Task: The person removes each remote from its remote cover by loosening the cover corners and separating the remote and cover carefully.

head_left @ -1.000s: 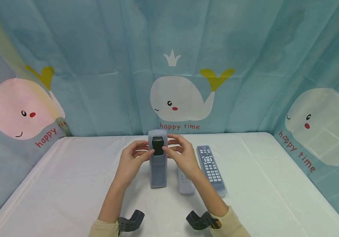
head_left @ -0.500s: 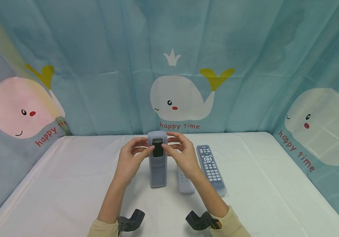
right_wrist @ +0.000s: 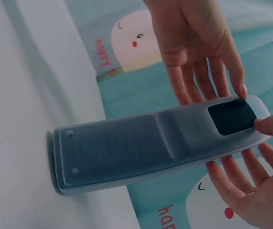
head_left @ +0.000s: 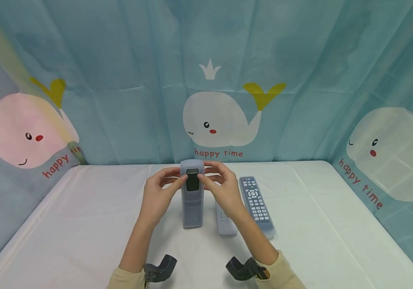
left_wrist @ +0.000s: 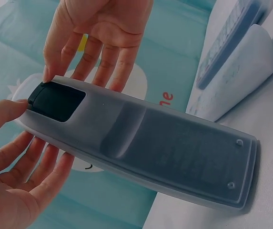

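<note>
A remote control [head_left: 193, 210] in a translucent bluish cover stands upright on its lower end, its back toward me. Near its top, a cutout in the cover [left_wrist: 98, 107] bares a glossy black part [left_wrist: 57, 101]. My left hand [head_left: 157, 196] grips the left edge, with the thumb at the cutout's upper corner and the fingers behind. On the opposite edge my right hand [head_left: 226, 193] holds it the same way. In the right wrist view, both thumbtips sit at the cutout's top corners. The remote's front is hidden from me.
Right of the held remote, a pale covered remote [head_left: 226, 225] lies partly behind my right hand. Beyond my right forearm lies a dark remote [head_left: 256, 202] with white buttons, also in a clear cover. The white table [head_left: 94, 216] ends at a blue whale-print curtain [head_left: 134, 120].
Both thumbs have slid slightly upward along the edges of the cutout. The remote's top has dipped a little. Its foot and the other two remotes have stayed in place.
</note>
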`<state>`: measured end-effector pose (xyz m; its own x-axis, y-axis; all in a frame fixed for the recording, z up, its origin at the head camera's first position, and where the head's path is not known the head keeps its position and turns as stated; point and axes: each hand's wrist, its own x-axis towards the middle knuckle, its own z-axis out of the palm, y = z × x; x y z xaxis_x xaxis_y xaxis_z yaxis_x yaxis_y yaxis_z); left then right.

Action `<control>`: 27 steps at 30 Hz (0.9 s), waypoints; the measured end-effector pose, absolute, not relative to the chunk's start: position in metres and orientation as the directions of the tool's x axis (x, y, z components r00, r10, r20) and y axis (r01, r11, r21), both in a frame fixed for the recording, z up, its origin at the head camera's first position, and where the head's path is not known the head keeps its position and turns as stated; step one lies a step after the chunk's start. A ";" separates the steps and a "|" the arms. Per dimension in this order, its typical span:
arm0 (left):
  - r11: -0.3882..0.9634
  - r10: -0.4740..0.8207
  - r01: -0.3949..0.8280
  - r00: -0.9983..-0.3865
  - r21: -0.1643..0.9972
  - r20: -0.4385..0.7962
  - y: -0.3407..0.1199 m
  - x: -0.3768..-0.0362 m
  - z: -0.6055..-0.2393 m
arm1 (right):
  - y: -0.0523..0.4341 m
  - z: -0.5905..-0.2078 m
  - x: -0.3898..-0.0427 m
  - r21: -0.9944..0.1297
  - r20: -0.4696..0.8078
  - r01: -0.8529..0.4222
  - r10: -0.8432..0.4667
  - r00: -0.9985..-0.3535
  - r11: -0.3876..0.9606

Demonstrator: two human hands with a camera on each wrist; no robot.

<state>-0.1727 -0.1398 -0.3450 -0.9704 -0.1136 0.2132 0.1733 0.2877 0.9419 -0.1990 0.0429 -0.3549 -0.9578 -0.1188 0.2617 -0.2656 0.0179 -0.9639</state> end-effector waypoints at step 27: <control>0.272 -0.129 0.169 -0.969 0.947 0.210 -0.141 -0.174 -0.343 | 0.042 -0.354 -0.201 -0.962 0.251 -0.258 -0.082 -0.965 0.092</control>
